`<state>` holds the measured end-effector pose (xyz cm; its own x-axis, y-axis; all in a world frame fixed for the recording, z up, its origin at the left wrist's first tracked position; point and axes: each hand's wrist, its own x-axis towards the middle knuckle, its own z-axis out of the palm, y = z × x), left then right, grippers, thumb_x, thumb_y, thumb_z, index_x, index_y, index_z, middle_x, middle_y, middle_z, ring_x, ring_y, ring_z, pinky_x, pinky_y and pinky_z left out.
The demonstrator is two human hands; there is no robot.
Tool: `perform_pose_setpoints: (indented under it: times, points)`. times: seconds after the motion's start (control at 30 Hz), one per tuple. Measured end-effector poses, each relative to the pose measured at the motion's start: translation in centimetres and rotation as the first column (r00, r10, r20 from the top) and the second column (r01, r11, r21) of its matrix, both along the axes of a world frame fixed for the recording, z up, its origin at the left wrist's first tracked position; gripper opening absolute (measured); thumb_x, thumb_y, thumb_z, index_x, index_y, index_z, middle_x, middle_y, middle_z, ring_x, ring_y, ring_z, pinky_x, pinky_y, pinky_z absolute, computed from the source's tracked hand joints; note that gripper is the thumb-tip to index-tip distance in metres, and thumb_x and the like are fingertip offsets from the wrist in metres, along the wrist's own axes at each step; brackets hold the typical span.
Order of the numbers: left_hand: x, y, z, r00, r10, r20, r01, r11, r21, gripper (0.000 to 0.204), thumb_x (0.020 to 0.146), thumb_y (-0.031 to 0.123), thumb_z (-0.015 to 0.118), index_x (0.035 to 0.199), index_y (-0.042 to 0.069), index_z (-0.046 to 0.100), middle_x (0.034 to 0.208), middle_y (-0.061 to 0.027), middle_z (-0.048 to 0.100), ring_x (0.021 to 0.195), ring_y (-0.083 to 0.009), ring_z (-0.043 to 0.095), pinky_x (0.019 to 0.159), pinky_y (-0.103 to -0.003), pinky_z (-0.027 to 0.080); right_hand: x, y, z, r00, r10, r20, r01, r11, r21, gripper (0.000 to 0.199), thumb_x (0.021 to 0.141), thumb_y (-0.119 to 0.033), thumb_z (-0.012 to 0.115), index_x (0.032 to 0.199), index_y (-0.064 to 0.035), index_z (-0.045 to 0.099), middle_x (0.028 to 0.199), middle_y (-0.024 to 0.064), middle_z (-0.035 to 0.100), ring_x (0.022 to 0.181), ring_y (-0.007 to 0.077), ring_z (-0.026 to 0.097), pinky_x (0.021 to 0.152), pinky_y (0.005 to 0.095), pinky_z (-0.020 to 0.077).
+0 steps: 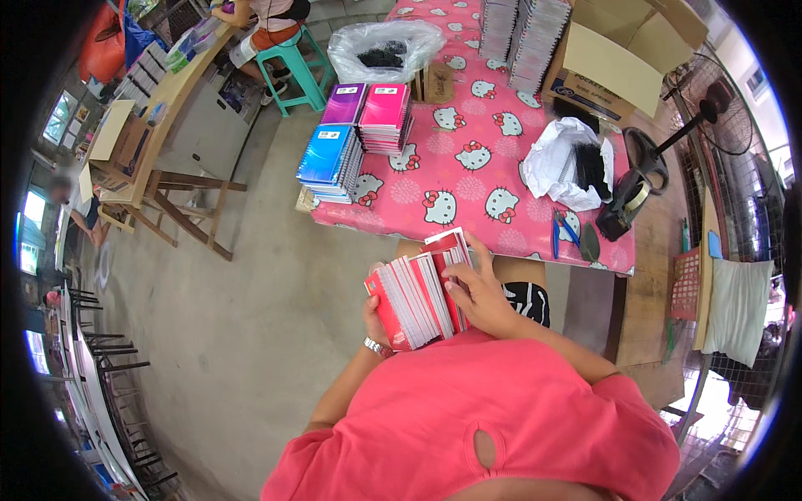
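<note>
A thick bundle of small red-covered notebooks (409, 305) rests against me in front of the table, page edges facing up. My left hand (376, 319) is closed round its left side, with a metal watch on the wrist. At the other side my right hand (483, 292) grips the right-hand notebooks, its fingers bent over their edges. Some of these lean apart from the rest at the upper right. What the undersides of both hands touch is hidden.
Spiral notebooks in blue (326, 154), purple (344, 104) and pink (386, 108) are stacked on the pink patterned tablecloth (472, 200). Blue-handled pliers (564, 232), a white bag of black wire coils (564, 163), a binding tool (639, 188) and a cardboard box (589, 96) occupy the right.
</note>
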<state>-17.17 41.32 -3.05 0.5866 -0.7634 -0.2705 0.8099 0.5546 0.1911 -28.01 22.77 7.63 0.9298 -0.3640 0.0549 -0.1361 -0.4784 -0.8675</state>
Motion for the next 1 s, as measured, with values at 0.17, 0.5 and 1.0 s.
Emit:
perform_pose_setpoints:
  times: [0.17,0.5,1.0]
  points:
    - [0.3,-0.4,2.3,0.999,-0.040,-0.002,0.040,0.996,-0.080,0.054,0.073,0.025,0.071,0.118,0.016,0.044,0.121,-0.0087,0.055,0.117,-0.0290,0.054,0.098,-0.050,0.047,0.3,0.1,-0.5,0.993,0.040,0.109,-0.030,0.995,-0.098,0.013,0.088,-0.017,0.062,0.099,-0.0104,0.066,0.152,0.0264,0.014,0.136,0.0448,0.031,0.105,0.0431,0.0363]
    - [0.3,-0.4,3.7,0.997,-0.069,0.035,0.070,0.996,-0.049,0.058,0.069,0.026,0.071,0.120,0.017,0.044,0.124,-0.0084,0.054,0.119,-0.0312,0.052,0.099,-0.051,0.045,0.9,-0.1,0.8,0.999,0.044,-0.020,-0.038,0.969,0.245,0.023,0.081,-0.027,0.075,0.092,-0.0074,0.070,0.154,0.0258,0.012,0.137,0.0394,0.032,0.102,0.0379,0.0385]
    - [-0.2,-0.8,3.1,0.989,-0.137,-0.058,0.136,0.991,-0.009,0.068,0.070,0.028,0.069,0.130,0.004,0.048,0.123,-0.0165,0.059,0.111,-0.0343,0.059,0.099,-0.051,0.046,-0.8,-1.9,-3.7,0.984,-0.047,0.173,0.037,0.998,0.060,0.019,0.082,-0.015,0.071,0.095,-0.0028,0.065,0.154,0.0219,0.017,0.136,0.0328,0.032,0.105,0.0367,0.0334]
